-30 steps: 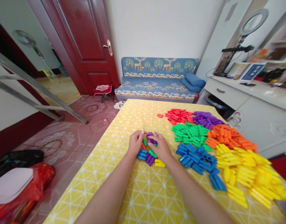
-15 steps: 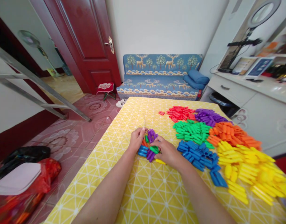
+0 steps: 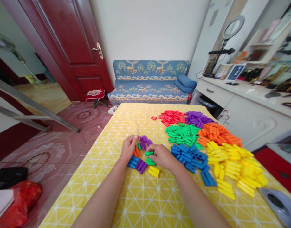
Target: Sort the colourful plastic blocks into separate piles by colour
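Note:
My right hand (image 3: 162,155) pinches a green plastic tube piece (image 3: 149,153) between thumb and fingers. My left hand (image 3: 129,148) is closed at the fingertips; what it grips is hard to make out, though a thin pale line rises faintly above them. Around the hands lies a loose ring of small ribbed tube pieces: purple pieces (image 3: 145,142) at the far side, orange pieces (image 3: 136,152) beside the left fingers, blue pieces (image 3: 133,162), a purple piece (image 3: 141,166), another green piece (image 3: 150,161) and a yellow piece (image 3: 154,171) nearer me.
Sorted heaps lie right on the yellow tablecloth (image 3: 126,199): red (image 3: 171,117), purple (image 3: 199,119), green (image 3: 183,133), orange (image 3: 218,134), blue (image 3: 189,156) and yellow (image 3: 236,164). A grey-violet object (image 3: 278,202) sits at the right corner. Beyond stands a blue sofa (image 3: 147,88).
The camera view has turned right. My right hand has drawn slightly back from the ring, and the green piece in its fingers now shows clearly. My left hand stays beside the orange pieces.

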{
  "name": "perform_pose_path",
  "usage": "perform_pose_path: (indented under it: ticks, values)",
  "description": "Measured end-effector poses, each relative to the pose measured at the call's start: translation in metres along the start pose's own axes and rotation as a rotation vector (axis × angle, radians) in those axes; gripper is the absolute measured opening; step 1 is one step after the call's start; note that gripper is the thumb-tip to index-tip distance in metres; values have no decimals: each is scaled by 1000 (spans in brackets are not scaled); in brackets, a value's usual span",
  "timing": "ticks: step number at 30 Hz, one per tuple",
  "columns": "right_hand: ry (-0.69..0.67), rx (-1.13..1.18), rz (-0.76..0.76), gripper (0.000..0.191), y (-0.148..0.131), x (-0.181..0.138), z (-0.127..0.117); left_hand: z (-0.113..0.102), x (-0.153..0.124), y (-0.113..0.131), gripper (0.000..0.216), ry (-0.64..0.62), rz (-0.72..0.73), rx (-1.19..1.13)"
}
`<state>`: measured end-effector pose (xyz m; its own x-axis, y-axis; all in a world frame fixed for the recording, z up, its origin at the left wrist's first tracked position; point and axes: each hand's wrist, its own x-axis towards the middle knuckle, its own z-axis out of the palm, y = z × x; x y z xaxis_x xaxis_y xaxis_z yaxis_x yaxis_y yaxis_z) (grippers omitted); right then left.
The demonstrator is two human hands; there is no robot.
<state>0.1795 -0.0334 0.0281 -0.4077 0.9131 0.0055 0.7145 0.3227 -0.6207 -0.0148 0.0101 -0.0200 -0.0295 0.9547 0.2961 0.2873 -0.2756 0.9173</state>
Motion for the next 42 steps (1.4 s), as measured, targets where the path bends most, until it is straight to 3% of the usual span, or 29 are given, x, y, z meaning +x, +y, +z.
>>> perform_pose_path:
  ticks: [6,15,28,32,38,42]
  values:
    - [-83,-147,-50,40,-10,-3,2,0,-1,3,44,4,5,15]
    - [-41,-257,-41,21,-25,-9,5,-1,0,-1,44,-14,-15,10]
    - [48,10,59,12,-7,-2,-3,0,0,2,44,-3,-24,10]
    - [214,72,67,13,14,3,-32,0,0,2,45,-4,-33,-5]
    - [525,-380,254,19,69,21,-112,0,2,-2,45,4,-29,-4]
    - [504,-543,347,20,89,30,-130,1,2,-5,44,5,-13,-7]
